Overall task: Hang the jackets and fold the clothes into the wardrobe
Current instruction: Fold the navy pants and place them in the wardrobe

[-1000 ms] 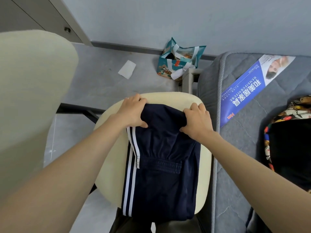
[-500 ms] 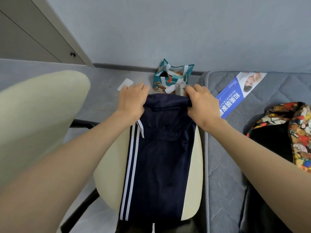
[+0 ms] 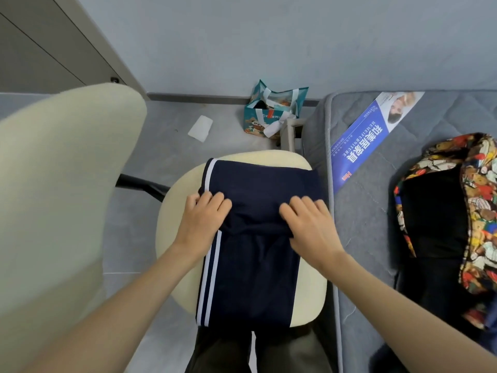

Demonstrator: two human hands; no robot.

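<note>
Head view: navy trousers (image 3: pixel 250 270), smooth knit with white side stripes, lie doubled over on round cream padded chair seat (image 3: pixel 309 300). Left grip (image 3: pixel 204 214) and right grip (image 3: pixel 309 224) rest on fold edge, fingers on top, thumbs hidden; pinching or pressing flat, cannot tell. Quilted grey mattress (image 3: pixel 363 238) right of right grip, with bear-print garment (image 3: pixel 478 184), black-lined, crumpled, further right.

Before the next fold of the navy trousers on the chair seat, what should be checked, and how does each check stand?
1. Both hands on fabric: ok; left hand and right hand press flat on the navy trousers.
2. Trousers resting on chair seat: ok.
3. White stripes lined up along one edge: ok.
4. Fabric smooth: not ok, wrinkles between the hands.
5. Storage spot free: cannot tell, not shown.
</note>
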